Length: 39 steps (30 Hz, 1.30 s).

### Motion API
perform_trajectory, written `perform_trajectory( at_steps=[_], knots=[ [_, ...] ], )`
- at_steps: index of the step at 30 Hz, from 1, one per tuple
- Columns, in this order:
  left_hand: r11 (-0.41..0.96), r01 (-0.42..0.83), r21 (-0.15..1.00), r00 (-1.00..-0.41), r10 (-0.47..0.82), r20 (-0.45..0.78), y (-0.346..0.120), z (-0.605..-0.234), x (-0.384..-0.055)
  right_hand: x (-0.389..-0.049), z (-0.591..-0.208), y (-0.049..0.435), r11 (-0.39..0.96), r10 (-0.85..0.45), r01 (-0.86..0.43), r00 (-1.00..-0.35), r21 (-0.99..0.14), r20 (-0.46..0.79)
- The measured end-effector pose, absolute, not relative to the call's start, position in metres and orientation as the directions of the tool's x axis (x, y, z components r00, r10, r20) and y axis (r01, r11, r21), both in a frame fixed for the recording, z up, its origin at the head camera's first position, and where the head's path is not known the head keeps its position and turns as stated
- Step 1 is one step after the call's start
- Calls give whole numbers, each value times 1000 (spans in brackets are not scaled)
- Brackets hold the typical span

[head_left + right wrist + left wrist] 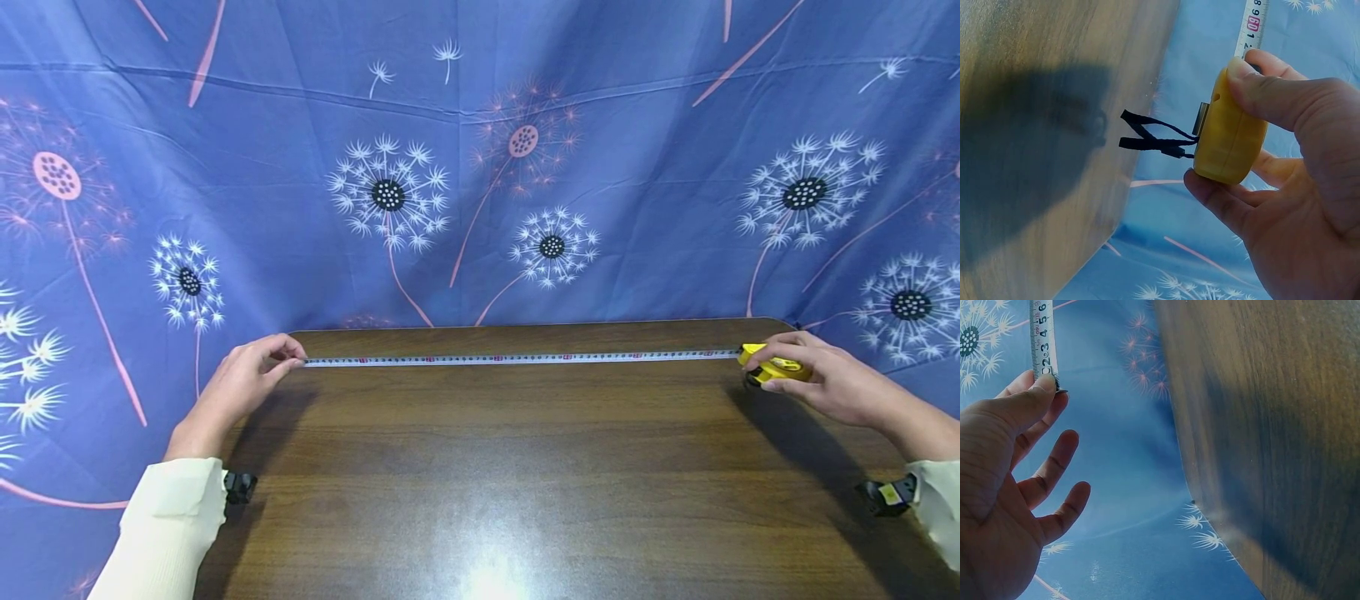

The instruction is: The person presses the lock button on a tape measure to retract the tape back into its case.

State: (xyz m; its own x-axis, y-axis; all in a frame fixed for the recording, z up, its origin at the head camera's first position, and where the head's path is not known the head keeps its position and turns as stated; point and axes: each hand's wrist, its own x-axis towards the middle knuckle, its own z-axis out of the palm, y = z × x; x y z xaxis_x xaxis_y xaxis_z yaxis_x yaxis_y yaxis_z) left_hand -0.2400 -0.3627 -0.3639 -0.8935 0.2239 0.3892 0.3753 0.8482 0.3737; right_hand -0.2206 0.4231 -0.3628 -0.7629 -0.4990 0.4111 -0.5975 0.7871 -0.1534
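A tape measure's white blade [495, 360] is drawn out straight from left to right above the far part of the table. The left hand [251, 375] pinches its hooked end between thumb and forefinger, the other fingers spread apart in the left wrist view. On the right, the right hand [832, 375] grips the yellow tape measure case [783, 364], thumb on one side and fingers round the other. In the right wrist view a black strap [1154, 134] and a metal clip [1200, 119] stick out from the case. Just past the red 60 mark the blade enters the case.
Below the hands lies a brown wood-grain table [465, 467] with rounded far corners. A blue cloth with dandelion print [465, 167] hangs behind it and along the sides. Small black devices [240, 487] are worn at both wrists, by the pale sleeves [168, 525].
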Motion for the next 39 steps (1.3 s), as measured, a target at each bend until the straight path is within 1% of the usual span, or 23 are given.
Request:
perform_trajectory(
  at_steps=[7, 18, 24, 34, 36, 39],
  knots=[
    [843, 397, 363, -882, 241, 404, -363, -364, -238, -220, -363, 423, 797, -489, -583, -777, -160, 397],
    [839, 383, 387, -894, 230, 385, -357, -364, -241, -222, -363, 414, 786, -490, -589, -780, -191, 389],
    [836, 391, 385, -891, 238, 387, -358, -364, -241, -223, -361, 414, 799, -471, -566, -800, -203, 372],
    [842, 373, 390, -903, 232, 363, -360, -366, -241, -223, -363, 415, 771, -499, -604, -770, -203, 398],
    [844, 374, 385, -902, 233, 364, -360, -366, -242, -223, -365, 416, 762, -504, -616, -758, -200, 415],
    [844, 378, 380, -899, 235, 370, -360, -367, -242, -224, -366, 416, 735, -523, -652, -722, -189, 453]
  ],
)
